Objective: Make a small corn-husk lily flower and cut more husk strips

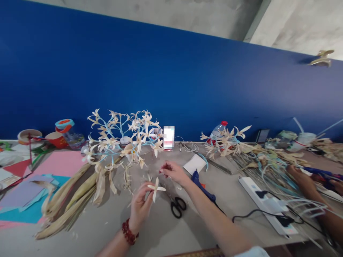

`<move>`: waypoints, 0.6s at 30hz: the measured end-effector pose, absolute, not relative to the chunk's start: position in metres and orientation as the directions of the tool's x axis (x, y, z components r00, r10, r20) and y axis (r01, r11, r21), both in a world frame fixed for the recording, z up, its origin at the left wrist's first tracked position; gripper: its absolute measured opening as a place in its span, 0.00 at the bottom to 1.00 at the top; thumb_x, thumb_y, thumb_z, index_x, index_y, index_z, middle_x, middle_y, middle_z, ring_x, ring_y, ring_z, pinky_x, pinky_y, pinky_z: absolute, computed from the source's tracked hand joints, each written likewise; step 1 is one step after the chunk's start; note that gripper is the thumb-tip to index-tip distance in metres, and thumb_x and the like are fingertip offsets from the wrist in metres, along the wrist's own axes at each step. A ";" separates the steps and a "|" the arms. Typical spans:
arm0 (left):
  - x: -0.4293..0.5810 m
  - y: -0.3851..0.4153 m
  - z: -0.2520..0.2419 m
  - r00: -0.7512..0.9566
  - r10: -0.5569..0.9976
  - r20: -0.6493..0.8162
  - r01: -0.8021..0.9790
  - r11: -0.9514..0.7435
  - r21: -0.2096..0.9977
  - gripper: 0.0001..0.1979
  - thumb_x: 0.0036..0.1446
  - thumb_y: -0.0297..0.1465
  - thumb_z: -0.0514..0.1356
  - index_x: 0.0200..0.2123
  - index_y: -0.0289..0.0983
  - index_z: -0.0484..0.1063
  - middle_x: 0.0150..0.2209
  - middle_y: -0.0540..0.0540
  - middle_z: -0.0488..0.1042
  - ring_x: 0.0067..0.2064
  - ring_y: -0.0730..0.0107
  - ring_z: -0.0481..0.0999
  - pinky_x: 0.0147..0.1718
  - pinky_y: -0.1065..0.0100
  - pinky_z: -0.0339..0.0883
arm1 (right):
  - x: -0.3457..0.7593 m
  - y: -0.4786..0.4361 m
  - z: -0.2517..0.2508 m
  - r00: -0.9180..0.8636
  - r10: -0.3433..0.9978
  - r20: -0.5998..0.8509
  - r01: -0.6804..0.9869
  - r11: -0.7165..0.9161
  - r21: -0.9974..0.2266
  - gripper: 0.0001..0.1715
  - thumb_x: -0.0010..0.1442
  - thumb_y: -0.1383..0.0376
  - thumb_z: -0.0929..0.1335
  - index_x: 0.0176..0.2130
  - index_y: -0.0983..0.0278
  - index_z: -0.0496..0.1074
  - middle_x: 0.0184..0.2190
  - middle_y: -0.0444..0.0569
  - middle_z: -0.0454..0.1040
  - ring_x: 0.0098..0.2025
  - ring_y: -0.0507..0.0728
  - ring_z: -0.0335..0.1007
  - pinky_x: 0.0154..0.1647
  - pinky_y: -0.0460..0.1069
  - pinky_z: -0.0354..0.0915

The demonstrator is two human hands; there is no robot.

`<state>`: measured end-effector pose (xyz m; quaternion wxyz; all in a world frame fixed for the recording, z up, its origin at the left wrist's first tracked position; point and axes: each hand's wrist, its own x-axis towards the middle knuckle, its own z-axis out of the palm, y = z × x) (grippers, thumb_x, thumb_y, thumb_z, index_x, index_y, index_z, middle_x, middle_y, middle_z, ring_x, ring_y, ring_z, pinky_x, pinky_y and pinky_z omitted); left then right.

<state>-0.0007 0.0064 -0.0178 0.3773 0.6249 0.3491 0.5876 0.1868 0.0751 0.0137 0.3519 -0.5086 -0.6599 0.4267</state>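
Observation:
My left hand (pixel 141 200), with a red beaded bracelet at the wrist, pinches a pale four-petalled flower (pixel 156 189) that looks made of dried husk. Just beyond it and slightly right is my right hand (pixel 173 172). Its fingers are drawn together, apart from the flower, and whatever they may hold is too small to make out. Black-handled scissors (pixel 178 207) lie on the table under my right forearm, their blades partly hidden. To the right of that forearm rests a blue glue gun (pixel 202 187). Finished-looking husk flowers on pale blue stems (pixel 120 137) stand behind my hands.
Dried husks (pixel 77 194) and coloured paper (pixel 32 196) cover the left side. At right are a white power strip (pixel 268 205) with cables, a bottle (pixel 218 131) and a second flower bunch (pixel 227 141). Another person's hand (pixel 298 176) works at the far right near wires.

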 end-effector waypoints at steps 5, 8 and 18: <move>0.000 0.002 -0.010 0.168 0.857 0.486 -0.023 -0.490 0.871 0.07 0.59 0.28 0.57 0.31 0.37 0.74 0.33 0.44 0.75 0.37 0.63 0.73 0.39 0.65 0.66 | 0.196 0.017 0.037 -0.186 0.973 0.139 0.262 0.185 -0.947 0.09 0.61 0.60 0.66 0.37 0.64 0.68 0.31 0.48 0.75 0.31 0.53 0.70 0.33 0.48 0.67; -0.001 0.002 -0.006 0.245 0.825 0.509 -0.036 -0.517 0.855 0.08 0.60 0.27 0.55 0.31 0.37 0.75 0.32 0.44 0.73 0.36 0.63 0.72 0.39 0.64 0.65 | 0.198 -0.005 0.055 -0.202 0.929 0.311 0.370 0.366 -0.854 0.06 0.61 0.63 0.66 0.36 0.63 0.72 0.33 0.49 0.74 0.35 0.55 0.70 0.39 0.50 0.66; -0.002 0.004 -0.009 0.340 0.754 0.562 -0.103 -0.564 0.819 0.07 0.60 0.25 0.56 0.33 0.37 0.74 0.32 0.44 0.73 0.37 0.63 0.72 0.40 0.60 0.64 | 0.202 -0.020 0.082 -0.217 0.884 0.414 0.234 0.459 -0.857 0.05 0.60 0.66 0.68 0.37 0.62 0.75 0.35 0.52 0.75 0.40 0.58 0.71 0.43 0.53 0.67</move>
